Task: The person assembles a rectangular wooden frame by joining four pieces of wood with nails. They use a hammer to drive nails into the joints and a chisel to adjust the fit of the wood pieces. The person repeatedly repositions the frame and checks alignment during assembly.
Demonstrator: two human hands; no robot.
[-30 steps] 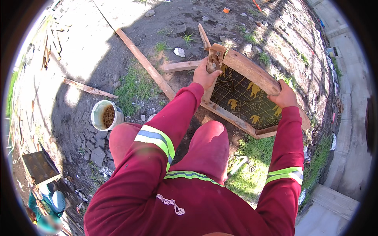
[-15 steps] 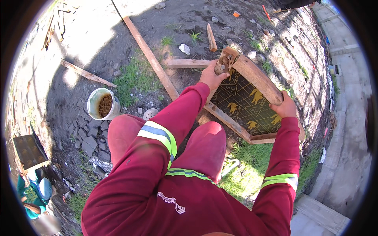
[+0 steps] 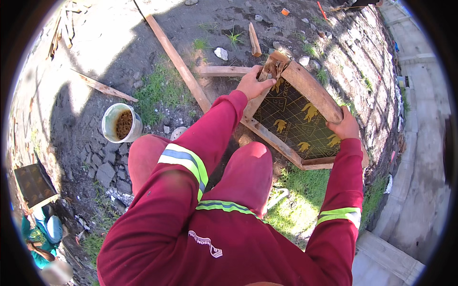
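A wooden form panel, dark-faced with yellow printing and edged by timber battens, is tilted up in front of my knees. My left hand grips its far left corner, thumb lying over the splintered batten end. On the right, my right hand is wrapped round the near end of the thick upper batten. The lower edge batten runs close to my right knee. My fingers behind the wood are partly hidden.
A white bucket holding brown, rusty-looking bits stands left of my knees. A long plank and a shorter timber lie ahead on the soil. Broken slabs lie near the bucket. Another person is at lower left, beside another dark panel.
My left hand has shifted slightly left and toward me along with the panel's left corner, turning the panel a little. The right hand keeps its hold at nearly the same place.
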